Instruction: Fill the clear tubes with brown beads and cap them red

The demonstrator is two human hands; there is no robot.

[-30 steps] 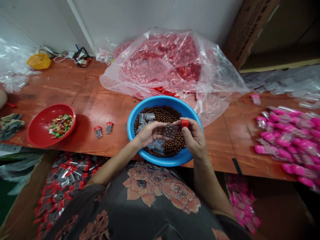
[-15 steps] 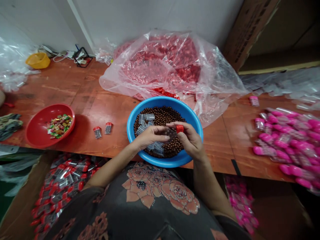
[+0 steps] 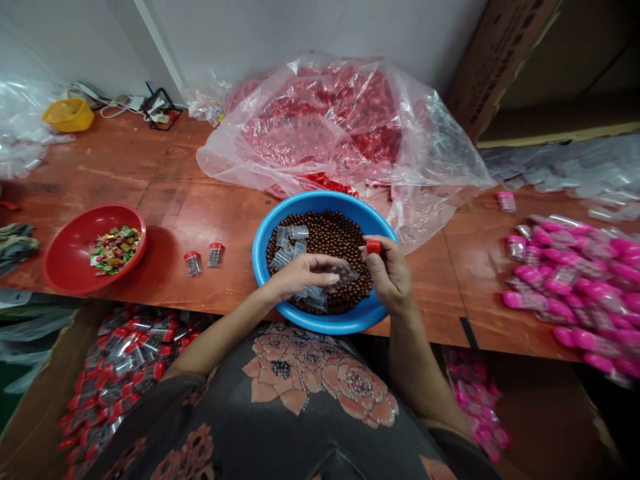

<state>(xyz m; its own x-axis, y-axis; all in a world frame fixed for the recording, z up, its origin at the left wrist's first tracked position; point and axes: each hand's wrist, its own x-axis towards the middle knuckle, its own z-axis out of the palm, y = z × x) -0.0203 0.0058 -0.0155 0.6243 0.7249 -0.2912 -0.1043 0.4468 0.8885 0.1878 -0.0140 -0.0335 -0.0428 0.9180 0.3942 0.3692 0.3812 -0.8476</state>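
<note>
Over the blue basin [image 3: 260, 267], my left hand [image 3: 303, 275] is closed on a small clear plastic jar [image 3: 345, 271], tipped sideways. My right hand [image 3: 393, 277] pinches a red cap [image 3: 373, 247] between thumb and fingers, just right of the jar and apart from it. Brown round beads [image 3: 320, 223] fill much of the basin. Several clear empty jars [image 3: 287, 253] lie on the beads at the left. How full the held jar is, I cannot tell.
Left of the basin stand two red-capped jars [image 3: 193, 263] and a red bowl [image 3: 55, 260] of wrapped sweets. Behind is a plastic bag [image 3: 325, 127] of red caps. Pink-capped jars [image 3: 575, 273] pile up at right. Below the table lie red-capped jars [image 3: 125, 373].
My right hand has moved right with the red cap, away from the jar. My left hand still holds the jar, now a little farther to the right. The view has shifted slightly.
</note>
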